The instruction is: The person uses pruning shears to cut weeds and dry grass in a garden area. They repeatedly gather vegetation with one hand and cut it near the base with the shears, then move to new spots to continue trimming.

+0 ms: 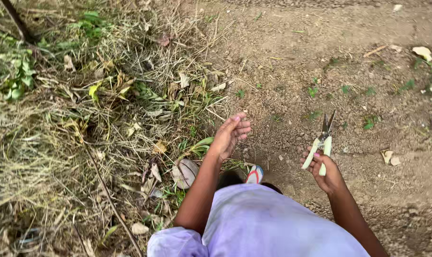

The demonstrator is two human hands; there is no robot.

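The left hand (230, 135) is stretched forward with palm turned inward and up, fingers loosely extended and slightly spread, holding nothing; its forearm is bare, rising from a pale sleeve at the elbow; the right hand (323, 171) sits lower and further out, fingers curled in a grip, wrist bent slightly inward; the right forearm runs back toward the lower right edge.

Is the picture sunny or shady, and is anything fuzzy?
Head view: soft, even daylight with no hard shadows and no glare on the dirt. The left hand looks slightly smeared at the fingertips, while the right hand and its shears look sharp. The dry grass is clear too, only a little softer near the picture's edges.
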